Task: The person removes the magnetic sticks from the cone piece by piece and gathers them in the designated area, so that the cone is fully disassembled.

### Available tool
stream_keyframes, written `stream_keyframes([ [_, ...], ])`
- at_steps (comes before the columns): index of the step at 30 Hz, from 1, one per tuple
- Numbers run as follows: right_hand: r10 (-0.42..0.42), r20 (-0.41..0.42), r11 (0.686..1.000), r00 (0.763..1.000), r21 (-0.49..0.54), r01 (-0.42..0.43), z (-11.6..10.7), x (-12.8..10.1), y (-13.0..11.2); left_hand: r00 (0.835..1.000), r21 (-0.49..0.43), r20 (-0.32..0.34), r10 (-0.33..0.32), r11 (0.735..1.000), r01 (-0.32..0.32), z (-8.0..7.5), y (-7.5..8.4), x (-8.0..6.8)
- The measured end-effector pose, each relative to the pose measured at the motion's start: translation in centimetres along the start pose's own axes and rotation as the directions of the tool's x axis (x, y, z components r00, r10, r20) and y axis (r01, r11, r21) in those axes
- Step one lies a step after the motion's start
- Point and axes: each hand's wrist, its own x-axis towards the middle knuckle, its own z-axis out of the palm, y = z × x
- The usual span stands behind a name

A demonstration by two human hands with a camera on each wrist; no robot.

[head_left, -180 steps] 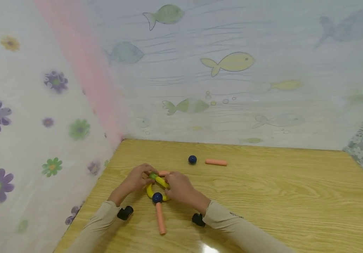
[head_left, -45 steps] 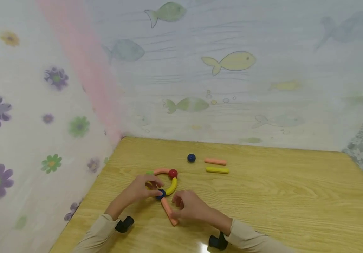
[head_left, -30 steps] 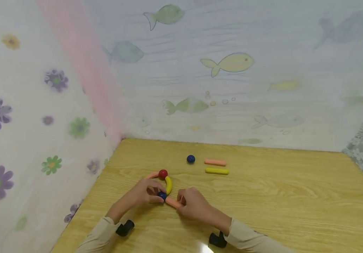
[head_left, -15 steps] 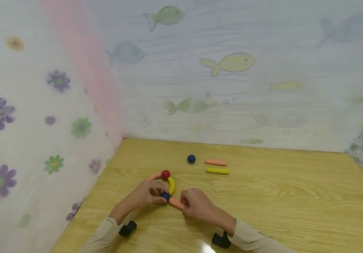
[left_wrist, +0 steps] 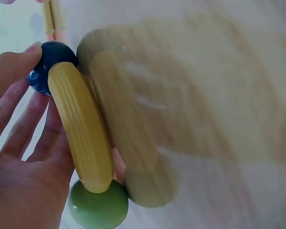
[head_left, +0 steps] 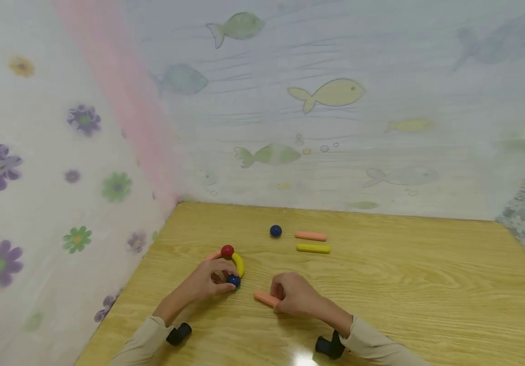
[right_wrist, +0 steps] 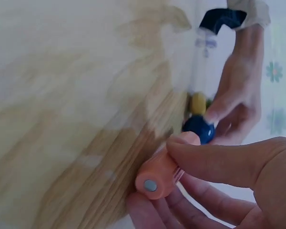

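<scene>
My left hand pinches a dark blue ball at the near end of a curved chain on the wooden table. The chain runs on through a yellow curved piece, a red ball and an orange curved piece. The left wrist view shows the blue ball, another yellow curved piece and a green ball against my fingers. My right hand pinches an orange stick, a short way right of the blue ball. In the right wrist view the orange stick sits between thumb and fingers.
Farther back on the table lie a loose blue ball, an orange stick and a yellow stick. Printed curtains close off the left side and the back. The table stretches bare to the right.
My right hand has pulled the orange stick off the blue ball and drawn it right. The chain in my left hand has shifted slightly left.
</scene>
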Motion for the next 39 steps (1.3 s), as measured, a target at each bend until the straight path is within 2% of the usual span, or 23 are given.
stream_keyframes([
  [6,0.017,-0.033,0.999,0.999,0.048,-0.015,-1.1,-0.9,1.2,0.999,-0.019,-0.033,-0.007,1.0,0.006,0.2,-0.1,-0.3],
  [7,0.016,-0.036,0.999,0.999,0.049,-0.014,-1.3,-1.0,1.5,0.999,-0.021,-0.035,-0.012,1.0,0.012,0.0,0.5,-0.3],
  [12,-0.024,-0.072,1.0,0.997,0.01,0.025,-2.5,-1.8,2.7,0.999,-0.032,-0.048,-0.015,0.999,0.014,0.0,0.3,-0.6],
  [14,-0.025,-0.093,1.0,0.995,-0.018,0.024,-2.9,-2.0,3.2,0.998,-0.042,-0.054,-0.01,0.999,0.007,0.1,-0.3,-0.6],
  [22,-0.033,-0.161,0.996,0.986,-0.09,0.018,-4.6,-2.2,5.2,0.998,-0.06,-0.065,-0.017,0.998,0.013,0.2,-0.3,-0.6],
  [26,-0.047,-0.184,0.993,0.982,-0.117,0.025,-5.7,-2.5,5.9,0.997,-0.057,-0.059,-0.04,0.998,0.036,0.2,0.6,-0.5],
  [33,-0.035,-0.229,0.991,0.973,-0.132,0.005,-8.3,-3.5,7.5,0.997,-0.066,-0.042,-0.06,0.996,0.057,-0.7,3.8,-0.7],
  [36,-0.041,-0.244,0.991,0.969,-0.133,0.008,-9.4,-4.1,8.2,0.997,-0.065,-0.042,-0.065,0.996,0.062,-0.8,4.0,-0.8],
  [39,-0.028,-0.251,0.989,0.967,-0.147,-0.01,-10.4,-4.8,9.0,0.997,-0.071,-0.05,-0.061,0.996,0.057,-0.5,3.1,-0.8],
])
